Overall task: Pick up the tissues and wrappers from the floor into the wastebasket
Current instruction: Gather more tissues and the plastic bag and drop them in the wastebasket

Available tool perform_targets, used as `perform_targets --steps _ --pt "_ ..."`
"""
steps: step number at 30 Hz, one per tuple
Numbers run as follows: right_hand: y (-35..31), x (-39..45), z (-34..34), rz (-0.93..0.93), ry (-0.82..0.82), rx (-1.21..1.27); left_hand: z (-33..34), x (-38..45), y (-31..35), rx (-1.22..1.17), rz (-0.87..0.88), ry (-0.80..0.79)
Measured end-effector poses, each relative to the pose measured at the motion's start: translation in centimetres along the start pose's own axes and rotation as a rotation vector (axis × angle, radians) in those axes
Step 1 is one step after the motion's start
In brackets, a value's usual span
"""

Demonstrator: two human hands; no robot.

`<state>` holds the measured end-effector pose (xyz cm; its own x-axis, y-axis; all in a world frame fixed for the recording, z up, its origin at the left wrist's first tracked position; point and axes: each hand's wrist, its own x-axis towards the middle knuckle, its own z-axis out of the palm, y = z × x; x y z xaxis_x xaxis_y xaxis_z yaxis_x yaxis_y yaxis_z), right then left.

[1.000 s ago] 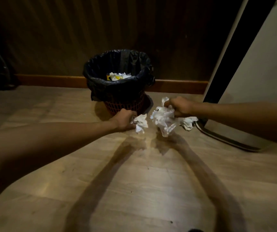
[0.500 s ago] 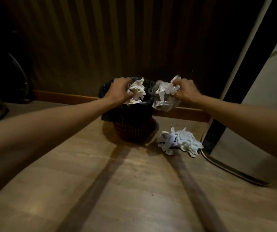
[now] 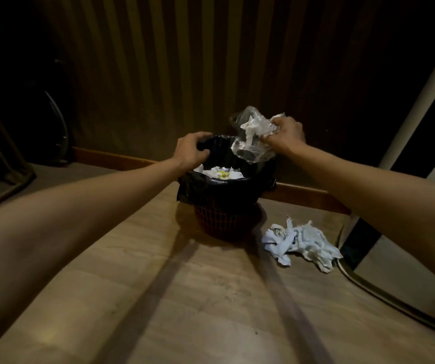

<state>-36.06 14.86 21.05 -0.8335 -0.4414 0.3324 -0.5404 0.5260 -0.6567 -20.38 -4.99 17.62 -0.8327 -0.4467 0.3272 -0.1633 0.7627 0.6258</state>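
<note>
A red mesh wastebasket [image 3: 224, 222] lined with a black bag stands on the wooden floor by the wall, with white tissues [image 3: 221, 173] inside. My left hand [image 3: 191, 151] hovers over the basket's left rim, fingers curled and apart, holding nothing. My right hand [image 3: 286, 136] is above the basket's right rim, shut on a crumpled clear wrapper with tissue [image 3: 252, 137]. A pile of crumpled white tissues [image 3: 301, 244] lies on the floor to the right of the basket.
A dark ribbed wall [image 3: 185, 74] with a wooden baseboard [image 3: 111, 158] runs behind the basket. A white appliance or door panel [image 3: 405, 274] with a metal edge stands at the right. Dark furniture legs [image 3: 6, 179] are at the far left.
My left hand has let go of its tissue, which now lies in the basket. Both hands stay over the basket; my right hand still holds the wrapper.
</note>
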Motion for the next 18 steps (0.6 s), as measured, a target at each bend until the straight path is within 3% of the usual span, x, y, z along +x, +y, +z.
perform_targets --steps 5,8,14,18 --pt "-2.5 1.4 2.4 0.013 0.004 0.054 -2.0 -2.9 -1.9 0.014 0.101 0.099" --pt "-4.0 1.2 4.7 0.030 -0.102 -0.013 -2.8 -5.4 -2.7 0.068 0.171 0.083" --pt "-4.7 0.1 7.2 0.025 -0.292 -0.097 -2.5 -9.4 -4.1 0.193 0.365 -0.155" --pt "-2.8 -1.1 5.2 -0.092 -0.229 -0.269 -0.4 -11.2 -4.1 0.286 0.469 -0.315"
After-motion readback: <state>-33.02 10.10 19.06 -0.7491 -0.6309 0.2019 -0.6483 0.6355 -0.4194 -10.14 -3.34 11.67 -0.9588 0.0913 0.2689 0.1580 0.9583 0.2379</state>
